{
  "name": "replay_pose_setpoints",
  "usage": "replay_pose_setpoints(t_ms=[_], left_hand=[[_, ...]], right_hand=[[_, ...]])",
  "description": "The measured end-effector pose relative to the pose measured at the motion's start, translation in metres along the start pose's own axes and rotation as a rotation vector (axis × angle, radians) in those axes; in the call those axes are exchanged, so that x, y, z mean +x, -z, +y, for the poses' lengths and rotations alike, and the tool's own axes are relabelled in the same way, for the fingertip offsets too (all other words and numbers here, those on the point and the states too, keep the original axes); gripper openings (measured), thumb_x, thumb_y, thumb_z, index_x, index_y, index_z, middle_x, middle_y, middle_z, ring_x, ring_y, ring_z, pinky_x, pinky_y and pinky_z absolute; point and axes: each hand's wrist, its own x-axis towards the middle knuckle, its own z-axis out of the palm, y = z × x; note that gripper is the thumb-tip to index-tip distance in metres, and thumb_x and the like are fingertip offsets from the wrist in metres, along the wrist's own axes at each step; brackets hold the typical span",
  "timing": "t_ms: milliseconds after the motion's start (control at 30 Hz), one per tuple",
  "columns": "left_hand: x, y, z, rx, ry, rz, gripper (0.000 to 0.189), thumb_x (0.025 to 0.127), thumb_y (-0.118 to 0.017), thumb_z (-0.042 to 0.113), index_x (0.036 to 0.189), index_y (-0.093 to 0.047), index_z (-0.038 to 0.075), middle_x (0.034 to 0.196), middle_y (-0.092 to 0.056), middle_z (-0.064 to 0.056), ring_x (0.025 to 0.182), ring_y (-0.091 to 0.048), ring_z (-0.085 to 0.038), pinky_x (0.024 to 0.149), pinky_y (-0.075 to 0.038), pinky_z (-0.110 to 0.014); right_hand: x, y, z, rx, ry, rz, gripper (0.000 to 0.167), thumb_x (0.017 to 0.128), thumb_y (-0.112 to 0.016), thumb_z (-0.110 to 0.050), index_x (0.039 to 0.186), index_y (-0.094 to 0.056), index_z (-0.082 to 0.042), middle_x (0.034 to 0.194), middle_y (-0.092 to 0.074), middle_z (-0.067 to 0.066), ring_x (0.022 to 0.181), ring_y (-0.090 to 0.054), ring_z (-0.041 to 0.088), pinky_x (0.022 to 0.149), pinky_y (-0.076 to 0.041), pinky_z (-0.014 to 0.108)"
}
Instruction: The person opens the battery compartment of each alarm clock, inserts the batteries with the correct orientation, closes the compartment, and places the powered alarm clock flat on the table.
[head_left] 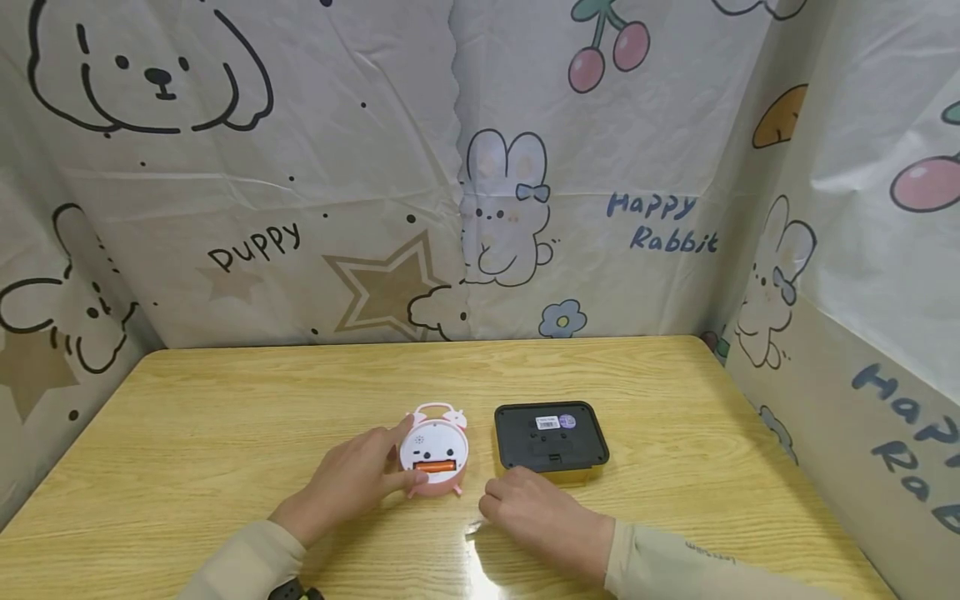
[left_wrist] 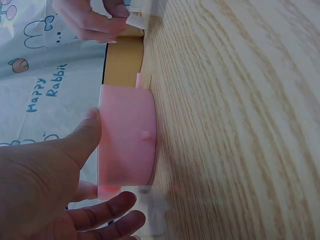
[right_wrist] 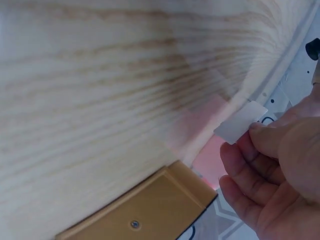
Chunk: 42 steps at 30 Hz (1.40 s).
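Observation:
A pink-and-white alarm clock [head_left: 413, 451] lies face down on the table, its back turned up. An orange battery [head_left: 436, 467] sits in the uncovered battery compartment. My left hand [head_left: 348, 479] holds the clock at its left side, thumb [left_wrist: 90, 130] on the edge of the back. Just right of the clock, close over the table, my right hand [head_left: 543, 515] pinches a small white battery cover [right_wrist: 241, 121] between thumb and fingers. The cover shows best in the right wrist view.
Behind my right hand, a black-backed box with golden-yellow sides [head_left: 517, 433] lies on the table, a label on its upturned back. A printed cloth [head_left: 390, 192] hangs behind the wooden table [head_left: 247, 400] and along its sides.

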Motion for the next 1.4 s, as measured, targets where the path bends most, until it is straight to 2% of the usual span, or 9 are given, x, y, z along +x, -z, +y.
replay_pose_setpoints(t_ms=[200,433,800,1000,1167,1400], left_hand=[[0.000,0.003,0.000,-0.021,0.010,-0.017,0.084,0.083,-0.080,0.044,0.151,-0.047,0.008,0.083,-0.054,0.004,0.073,-0.046,-0.010,0.062,-0.038,-0.027],[0.000,0.004,0.001,-0.020,0.007,-0.014,0.083,0.084,-0.080,0.043,0.151,-0.047,0.007,0.084,-0.055,0.005,0.074,-0.047,-0.009,0.062,-0.038,-0.028],[0.001,0.005,0.002,-0.035,0.024,-0.027,0.083,0.083,-0.081,0.041,0.151,-0.047,0.007,0.085,-0.057,0.005,0.075,-0.048,-0.009,0.063,-0.041,-0.028],[0.001,0.006,0.004,-0.050,0.032,-0.033,0.082,0.083,-0.082,0.039,0.151,-0.047,0.007,0.084,-0.057,0.005,0.075,-0.049,-0.009,0.062,-0.040,-0.028],[0.001,0.004,0.004,-0.051,0.042,-0.040,0.083,0.084,-0.081,0.040,0.152,-0.046,0.008,0.085,-0.058,0.005,0.075,-0.049,-0.009,0.063,-0.040,-0.028],[0.000,0.002,0.004,-0.037,0.033,-0.035,0.082,0.084,-0.081,0.040,0.151,-0.047,0.007,0.086,-0.058,0.006,0.075,-0.049,-0.009,0.063,-0.040,-0.027]], right_hand=[[0.003,0.007,0.005,-0.012,0.004,0.062,0.013,0.085,-0.070,-0.007,0.090,-0.066,-0.018,0.081,-0.058,-0.009,0.078,-0.058,0.006,0.080,-0.048,0.022],[0.010,0.022,0.013,0.012,-0.027,0.030,0.014,0.086,-0.071,-0.005,0.094,-0.067,-0.017,0.085,-0.060,-0.008,0.082,-0.060,0.007,0.086,-0.051,0.024],[0.021,0.030,0.023,0.015,-0.060,0.071,0.013,0.088,-0.071,-0.004,0.091,-0.068,-0.016,0.082,-0.060,-0.007,0.079,-0.059,0.008,0.085,-0.052,0.026],[0.031,0.031,0.030,0.001,-0.083,0.088,0.015,0.088,-0.069,-0.003,0.088,-0.065,-0.017,0.077,-0.056,-0.008,0.072,-0.053,0.008,0.081,-0.050,0.027],[0.039,0.031,0.033,0.009,-0.100,0.065,0.015,0.090,-0.068,-0.002,0.091,-0.066,-0.016,0.078,-0.057,-0.007,0.071,-0.051,0.008,0.080,-0.050,0.027],[0.053,0.034,0.031,0.013,-0.109,0.007,0.014,0.091,-0.069,-0.003,0.097,-0.067,-0.016,0.085,-0.062,-0.006,0.076,-0.057,0.009,0.087,-0.053,0.029]])
